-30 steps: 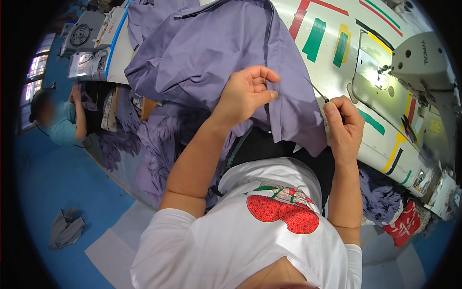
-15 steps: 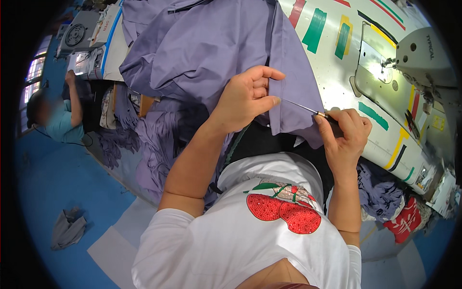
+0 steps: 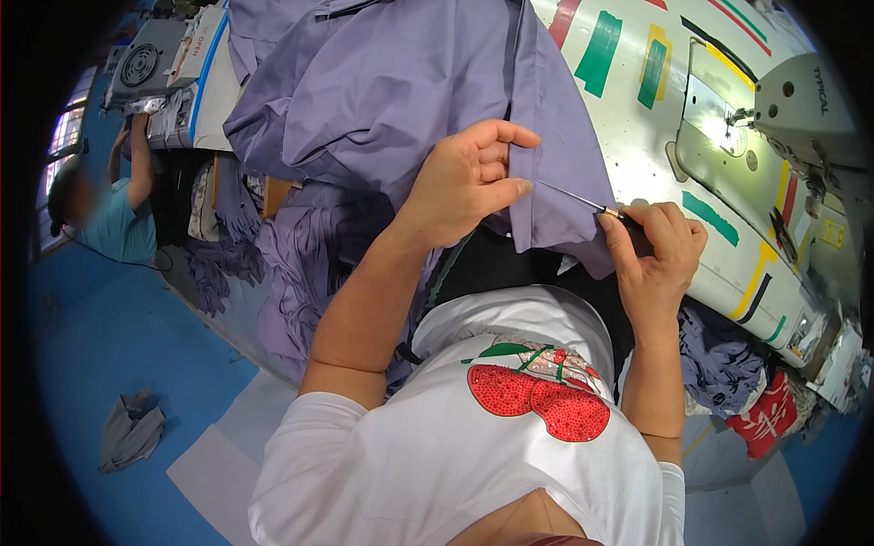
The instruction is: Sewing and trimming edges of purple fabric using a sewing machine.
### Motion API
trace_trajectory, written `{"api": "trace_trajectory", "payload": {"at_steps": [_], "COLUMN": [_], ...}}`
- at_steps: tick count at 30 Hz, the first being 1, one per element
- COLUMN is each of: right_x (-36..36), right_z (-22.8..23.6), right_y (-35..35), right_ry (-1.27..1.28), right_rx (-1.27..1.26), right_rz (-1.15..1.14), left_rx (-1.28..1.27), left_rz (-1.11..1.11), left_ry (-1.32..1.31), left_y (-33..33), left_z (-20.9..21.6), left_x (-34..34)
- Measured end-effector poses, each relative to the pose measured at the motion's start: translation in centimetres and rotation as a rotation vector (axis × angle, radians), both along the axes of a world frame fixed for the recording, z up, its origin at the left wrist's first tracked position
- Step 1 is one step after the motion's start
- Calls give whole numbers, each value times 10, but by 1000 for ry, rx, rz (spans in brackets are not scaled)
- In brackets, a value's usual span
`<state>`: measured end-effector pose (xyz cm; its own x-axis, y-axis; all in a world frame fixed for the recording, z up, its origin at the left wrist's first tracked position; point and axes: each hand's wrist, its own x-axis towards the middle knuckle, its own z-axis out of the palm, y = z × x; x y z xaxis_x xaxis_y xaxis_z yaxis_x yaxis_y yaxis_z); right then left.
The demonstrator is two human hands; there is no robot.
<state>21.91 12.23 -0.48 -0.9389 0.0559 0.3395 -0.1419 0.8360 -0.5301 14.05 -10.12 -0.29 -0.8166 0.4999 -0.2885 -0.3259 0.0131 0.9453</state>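
Note:
A large piece of purple fabric [image 3: 364, 114] lies over the table's edge, with a folded, stitched strip along its right side. My left hand [image 3: 469, 177] pinches that strip between thumb and fingers. In my right hand [image 3: 660, 250] is an awl [image 3: 612, 215] with a dark handle and a light metal collar. Its thin shaft points left across the fabric. The tip ends close to my left thumb, over the strip; whether it pierces the cloth I cannot tell.
To the right, a sewing machine [image 3: 797, 114] stands on the white table [image 3: 628, 136], which bears coloured tape strips. Snips [image 3: 781, 235] lie near it. Purple cloth [image 3: 305, 246] hangs at left. A person in a light-blue top [image 3: 127, 223] works at another machine.
The awl's tip has shifted slightly, and my right hand has moved a little to the right. My left hand keeps its pinch. The other person's arms have moved at their machine.

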Motion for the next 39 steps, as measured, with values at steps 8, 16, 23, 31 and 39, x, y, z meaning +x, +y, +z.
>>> {"api": "trace_trajectory", "payload": {"at_steps": [8, 16, 23, 31, 39], "right_x": [0, -1, -4, -5, -11], "right_z": [0, -1, -4, -8, 1], "right_y": [0, 0, 0, -1, 2], "right_ry": [1, -3, -2, -156, 40], "right_rx": [-3, -13, -75, -971, -38], "right_rz": [3, 5, 21, -10, 45], "left_rx": [11, 18, 41, -139, -48], "left_rz": [6, 16, 13, 1, 60], "left_ry": [-2, -12, -42, 77, 34], "left_y": [1, 1, 1, 0, 1], "left_z": [1, 0, 3, -1, -3], "left_x": [0, 0, -1, 2, 2]}}
